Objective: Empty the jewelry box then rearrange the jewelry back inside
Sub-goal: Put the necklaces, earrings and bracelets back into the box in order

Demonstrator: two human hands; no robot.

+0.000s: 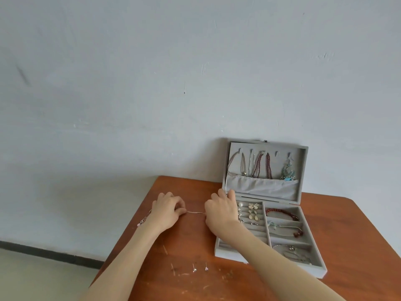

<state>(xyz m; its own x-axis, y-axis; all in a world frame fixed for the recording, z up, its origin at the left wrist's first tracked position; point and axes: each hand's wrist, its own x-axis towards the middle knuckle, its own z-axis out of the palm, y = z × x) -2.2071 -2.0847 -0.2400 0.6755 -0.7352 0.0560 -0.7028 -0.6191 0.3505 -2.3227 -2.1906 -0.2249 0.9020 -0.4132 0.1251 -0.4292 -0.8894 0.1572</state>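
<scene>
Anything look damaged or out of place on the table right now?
The table has pale scratches along its near edge. A chain hangs over its left edge and may slip off. Two earrings lie loose near the front.

**A plain room in a home**

It looks like a simple room in a home. A small wooden table (217,246) with a scratched top stands against a bare pale wall (152,72) with scuff marks. A dark skirting strip (50,254) runs along the pale floor (32,279). A grey jewelry box (263,205) stands open on the table.
</scene>
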